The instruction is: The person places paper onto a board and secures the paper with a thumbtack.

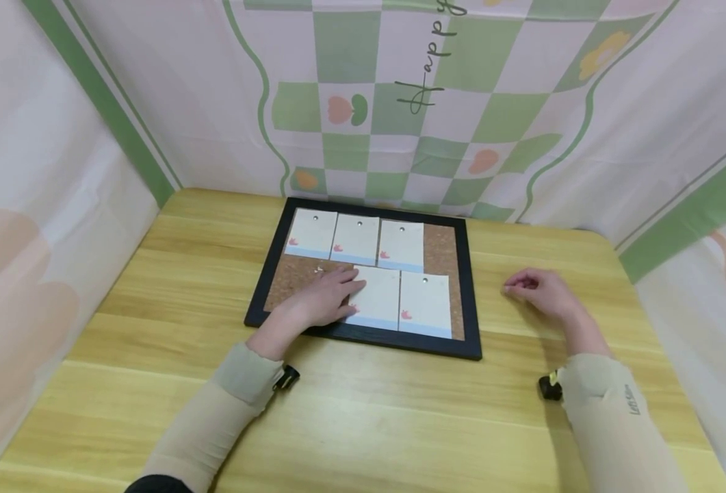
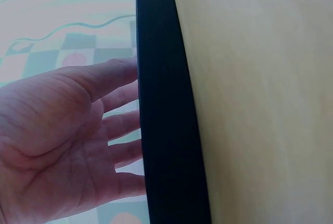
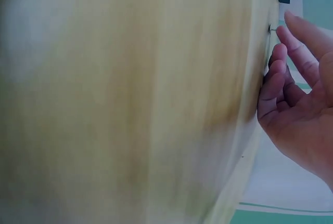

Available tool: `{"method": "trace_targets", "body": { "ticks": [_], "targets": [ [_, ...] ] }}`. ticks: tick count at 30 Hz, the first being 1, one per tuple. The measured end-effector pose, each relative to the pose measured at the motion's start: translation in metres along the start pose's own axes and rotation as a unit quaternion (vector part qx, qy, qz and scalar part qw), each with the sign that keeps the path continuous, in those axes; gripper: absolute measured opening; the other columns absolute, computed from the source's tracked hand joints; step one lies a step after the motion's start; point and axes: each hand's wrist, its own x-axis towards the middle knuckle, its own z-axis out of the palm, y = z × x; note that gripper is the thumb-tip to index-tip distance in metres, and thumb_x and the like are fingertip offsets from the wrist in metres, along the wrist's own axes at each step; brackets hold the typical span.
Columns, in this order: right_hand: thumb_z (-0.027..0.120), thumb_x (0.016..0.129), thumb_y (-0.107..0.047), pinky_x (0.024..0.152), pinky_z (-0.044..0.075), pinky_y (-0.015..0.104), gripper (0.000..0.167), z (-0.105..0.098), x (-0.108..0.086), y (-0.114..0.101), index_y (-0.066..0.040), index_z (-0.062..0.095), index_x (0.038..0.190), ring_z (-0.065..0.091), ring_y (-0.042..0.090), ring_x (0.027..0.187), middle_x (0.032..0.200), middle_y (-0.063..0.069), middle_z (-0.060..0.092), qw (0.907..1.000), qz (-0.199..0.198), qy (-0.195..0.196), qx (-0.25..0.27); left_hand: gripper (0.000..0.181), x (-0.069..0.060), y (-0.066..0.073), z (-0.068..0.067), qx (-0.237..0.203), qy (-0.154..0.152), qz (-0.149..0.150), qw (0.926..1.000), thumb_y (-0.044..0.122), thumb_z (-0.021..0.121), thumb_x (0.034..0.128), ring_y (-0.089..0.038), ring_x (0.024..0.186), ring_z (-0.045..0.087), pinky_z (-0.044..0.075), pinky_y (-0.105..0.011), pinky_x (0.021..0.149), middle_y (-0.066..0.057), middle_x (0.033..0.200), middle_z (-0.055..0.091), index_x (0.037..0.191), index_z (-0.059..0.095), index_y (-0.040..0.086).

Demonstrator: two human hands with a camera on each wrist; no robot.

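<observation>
A cork board [image 1: 295, 277] in a black frame lies on the table, with white note cards on it in two rows. My left hand [image 1: 328, 298] reaches over its front edge. Its spread fingers rest at the left side of the lower-row left card [image 1: 378, 301]; in the left wrist view, the black frame [image 2: 169, 104] hides the fingertips of that hand [image 2: 67, 135]. To the right of the board, my right hand [image 1: 541, 291] is low over the table, thumb and forefinger pinching a tiny pin [image 3: 273, 29]. The other fingers of this hand [image 3: 302, 94] are curled.
Three upper cards [image 1: 356, 237] and the lower right card [image 1: 425, 308] each bear a silver tack. Small shiny bits [image 1: 319, 269] lie on the cork by my left fingers. The wooden table [image 1: 363, 418] meets a patterned curtain [image 1: 393, 150] behind the board.
</observation>
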Motion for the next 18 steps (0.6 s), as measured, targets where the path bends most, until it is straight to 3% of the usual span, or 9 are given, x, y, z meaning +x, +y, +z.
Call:
{"method": "trace_targets", "body": {
  "ticks": [9, 18],
  "targets": [
    [0.065, 0.098, -0.035, 0.072, 0.044, 0.016, 0.037, -0.0017, -0.0003, 0.0025, -0.003, 0.069, 0.115, 0.055, 0.003, 0.082, 0.105, 0.013, 0.069, 0.9999, 0.006, -0.012, -0.003, 0.059, -0.0012, 0.0004, -0.0005, 0.002, 0.003, 0.003, 1.0000, 0.036, 0.051, 0.1046, -0.030, 0.157, 0.013, 0.016, -0.057, 0.125, -0.008, 0.168, 0.019, 0.157, 0.032, 0.018],
    [0.067, 0.097, -0.029, 0.070, 0.044, 0.017, 0.031, 0.0005, 0.0002, 0.0025, -0.001, 0.071, 0.111, 0.054, 0.002, 0.078, 0.098, 0.009, 0.069, 1.0000, 0.008, 0.000, -0.006, 0.059, -0.0009, 0.0008, 0.0003, 0.006, 0.005, 0.005, 1.0000, 0.036, 0.051, 0.1045, -0.030, 0.157, 0.014, 0.017, -0.058, 0.125, -0.009, 0.168, 0.020, 0.157, 0.032, 0.017]
  ]
}}
